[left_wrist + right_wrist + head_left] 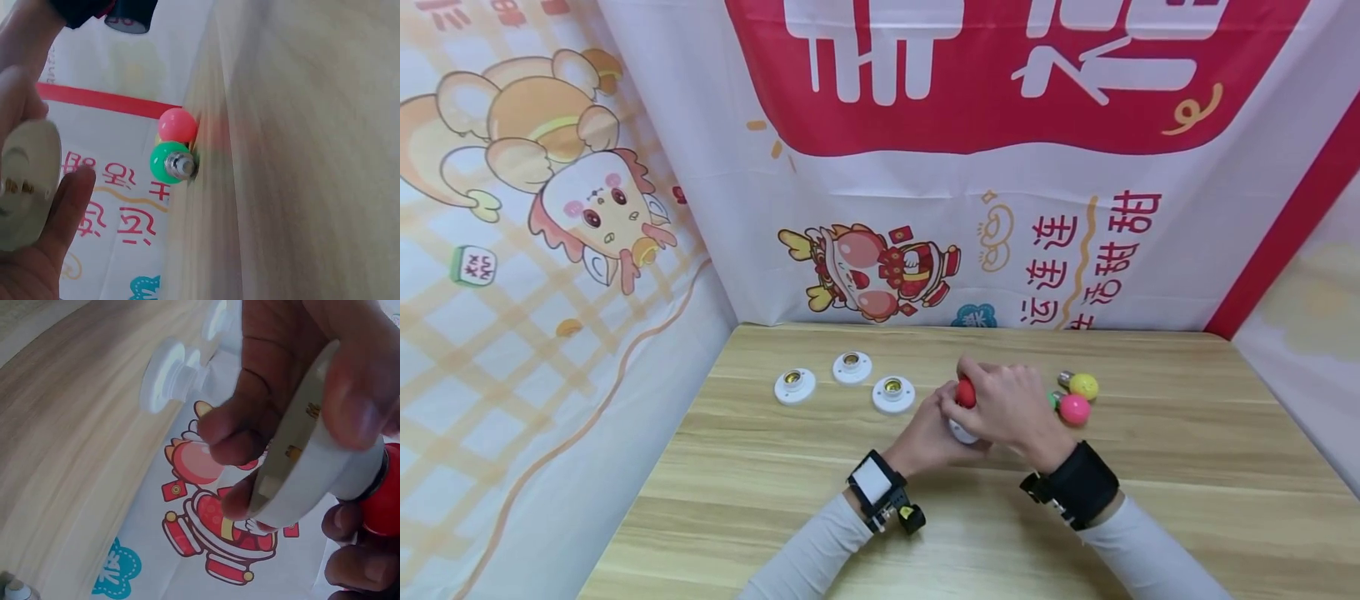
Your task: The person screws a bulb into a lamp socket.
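Above the table my left hand (934,435) grips a round white lamp socket (306,481) by its rim, the underside with small metal contacts facing the right wrist camera. A red light bulb (966,393) stands at the socket's neck, its base hidden inside the neck. My right hand (1017,408) pinches the red bulb between thumb and fingers, close against the left hand. In the left wrist view, the socket's open underside shows at the left edge, with left-hand fingers (69,209) around it.
Three more white lamp sockets (893,394) sit on the wooden table (760,492), left of the hands. To the right lie a yellow bulb (1084,386), a pink bulb (1075,409) and a green bulb (169,159), close together. A printed cloth (865,183) hangs behind the table.
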